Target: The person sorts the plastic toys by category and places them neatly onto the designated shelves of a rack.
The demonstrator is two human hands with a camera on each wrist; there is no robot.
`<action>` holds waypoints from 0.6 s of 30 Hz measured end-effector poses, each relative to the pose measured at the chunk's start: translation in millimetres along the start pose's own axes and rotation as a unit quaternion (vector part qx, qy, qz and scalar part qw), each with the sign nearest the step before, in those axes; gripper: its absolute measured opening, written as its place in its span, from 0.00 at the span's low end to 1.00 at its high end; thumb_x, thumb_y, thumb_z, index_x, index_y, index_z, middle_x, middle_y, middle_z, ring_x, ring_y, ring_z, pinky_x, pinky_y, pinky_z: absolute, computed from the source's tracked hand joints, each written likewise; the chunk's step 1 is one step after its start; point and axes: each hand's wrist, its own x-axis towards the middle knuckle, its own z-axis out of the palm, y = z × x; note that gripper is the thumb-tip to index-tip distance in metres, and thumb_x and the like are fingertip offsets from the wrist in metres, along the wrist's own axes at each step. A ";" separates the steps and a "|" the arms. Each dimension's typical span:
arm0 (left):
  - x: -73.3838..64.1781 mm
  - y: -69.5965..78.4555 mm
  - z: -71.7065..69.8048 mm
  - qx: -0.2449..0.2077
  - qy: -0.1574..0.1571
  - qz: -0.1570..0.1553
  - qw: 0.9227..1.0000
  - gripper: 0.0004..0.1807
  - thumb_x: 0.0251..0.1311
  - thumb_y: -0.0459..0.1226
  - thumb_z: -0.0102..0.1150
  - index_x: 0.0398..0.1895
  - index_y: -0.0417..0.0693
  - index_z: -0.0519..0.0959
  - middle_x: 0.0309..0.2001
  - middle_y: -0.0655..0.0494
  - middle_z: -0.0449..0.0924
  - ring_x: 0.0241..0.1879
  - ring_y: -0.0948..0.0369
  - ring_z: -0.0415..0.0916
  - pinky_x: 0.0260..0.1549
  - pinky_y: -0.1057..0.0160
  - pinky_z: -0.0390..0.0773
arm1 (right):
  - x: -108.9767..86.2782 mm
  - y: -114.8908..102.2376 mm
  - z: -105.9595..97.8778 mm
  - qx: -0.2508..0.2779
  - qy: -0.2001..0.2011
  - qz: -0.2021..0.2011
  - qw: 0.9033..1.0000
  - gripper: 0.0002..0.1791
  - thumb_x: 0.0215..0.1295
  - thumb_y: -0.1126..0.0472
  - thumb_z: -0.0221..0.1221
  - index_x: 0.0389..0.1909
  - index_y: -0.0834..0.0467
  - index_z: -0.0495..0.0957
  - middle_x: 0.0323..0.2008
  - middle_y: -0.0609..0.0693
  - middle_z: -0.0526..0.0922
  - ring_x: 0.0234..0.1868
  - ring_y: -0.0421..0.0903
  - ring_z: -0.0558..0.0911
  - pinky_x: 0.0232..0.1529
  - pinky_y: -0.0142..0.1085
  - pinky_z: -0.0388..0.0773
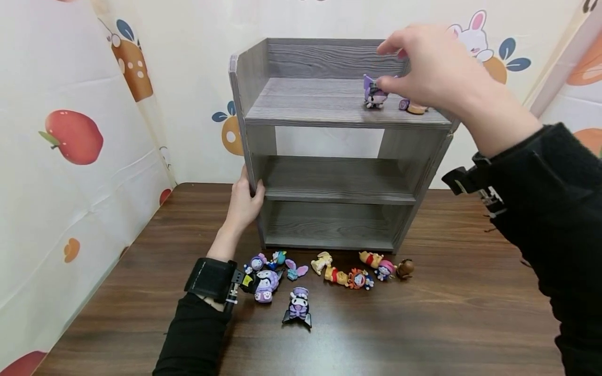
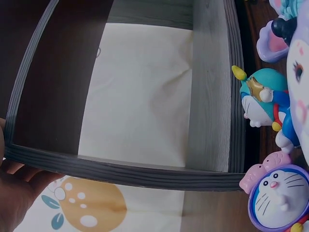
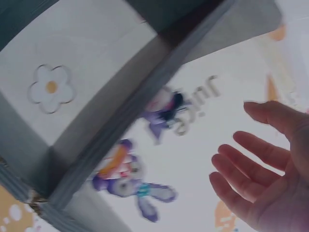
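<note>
A grey wood-grain shelf unit (image 1: pixel 338 180) stands upright on the table. My left hand (image 1: pixel 244 203) grips its left side panel, thumb at the front edge and fingers behind. Above the right part of the top board hovers my right hand (image 1: pixel 437 73), fingers spread and relaxed, holding nothing in the right wrist view. Below it on that board stands a small purple-and-black figurine (image 1: pixel 375 96). Beside this, partly hidden by the hand in the head view, is a second figurine (image 1: pixel 414 106); it shows long lilac ears in the right wrist view.
Before the shelf lie several purple and blue figurines (image 1: pixel 266 284) at left. A lone purple figurine (image 1: pixel 298 306) with black wings is nearer. Yellow-and-red bear figurines (image 1: pixel 336 275) and a brown one (image 1: pixel 405 269) lie further right. A patterned curtain (image 1: pixel 84 209) hangs at left.
</note>
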 end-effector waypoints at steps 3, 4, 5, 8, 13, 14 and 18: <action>0.9 -0.6 0.1 -0.002 0.000 0.002 1.000 0.25 0.56 0.26 0.42 0.59 0.32 0.58 0.50 0.34 0.70 0.43 0.48 0.72 0.39 0.51 0.71 | -1.5 13.6 6.3 -0.007 0.069 -0.033 0.997 0.25 0.56 0.51 0.57 0.55 0.54 0.71 0.50 0.53 0.74 0.48 0.50 0.71 0.44 0.44 0.66; 1.1 -0.8 0.2 -0.004 0.000 0.002 1.000 0.25 0.56 0.26 0.42 0.59 0.31 0.57 0.50 0.34 0.69 0.44 0.48 0.72 0.40 0.50 0.71 | -3.0 18.0 9.5 -0.007 0.090 -0.048 0.995 0.24 0.55 0.50 0.57 0.54 0.52 0.73 0.48 0.50 0.75 0.46 0.49 0.72 0.42 0.44 0.66; 1.3 -0.8 0.3 -0.005 0.000 0.002 1.000 0.25 0.56 0.26 0.42 0.59 0.32 0.57 0.51 0.34 0.69 0.45 0.48 0.71 0.41 0.50 0.71 | -2.8 25.9 15.9 -0.014 0.118 -0.070 0.990 0.23 0.53 0.48 0.58 0.52 0.48 0.74 0.46 0.47 0.76 0.44 0.46 0.73 0.40 0.41 0.67; 2.0 -0.4 0.4 -0.004 0.001 0.001 1.000 0.25 0.56 0.26 0.42 0.59 0.31 0.58 0.51 0.34 0.69 0.45 0.47 0.71 0.41 0.50 0.71 | -10.4 35.9 33.3 -0.006 0.186 -0.155 0.970 0.20 0.51 0.48 0.60 0.48 0.42 0.77 0.42 0.39 0.78 0.39 0.40 0.75 0.35 0.39 0.69; 3.2 0.5 1.8 -0.005 0.001 0.001 1.000 0.26 0.56 0.26 0.42 0.60 0.32 0.57 0.51 0.34 0.69 0.46 0.47 0.70 0.42 0.50 0.70 | -51.5 16.3 59.9 0.047 0.213 -0.246 0.944 0.19 0.51 0.55 0.61 0.47 0.38 0.76 0.39 0.33 0.78 0.34 0.35 0.75 0.33 0.33 0.70; 3.2 0.5 2.2 -0.005 0.001 0.000 1.000 0.26 0.56 0.26 0.42 0.60 0.32 0.57 0.51 0.34 0.69 0.47 0.47 0.70 0.42 0.50 0.70 | -61.5 8.2 63.3 0.062 0.209 -0.255 0.942 0.19 0.51 0.58 0.61 0.46 0.39 0.76 0.38 0.34 0.78 0.33 0.35 0.75 0.33 0.33 0.70; 1.9 1.4 3.1 -0.003 -0.001 -0.002 1.000 0.26 0.56 0.26 0.42 0.60 0.32 0.56 0.50 0.34 0.69 0.42 0.48 0.71 0.40 0.51 0.71 | -97.8 -24.2 73.6 0.116 0.182 -0.288 0.933 0.17 0.49 0.67 0.59 0.43 0.52 0.79 0.37 0.43 0.80 0.35 0.38 0.76 0.35 0.31 0.72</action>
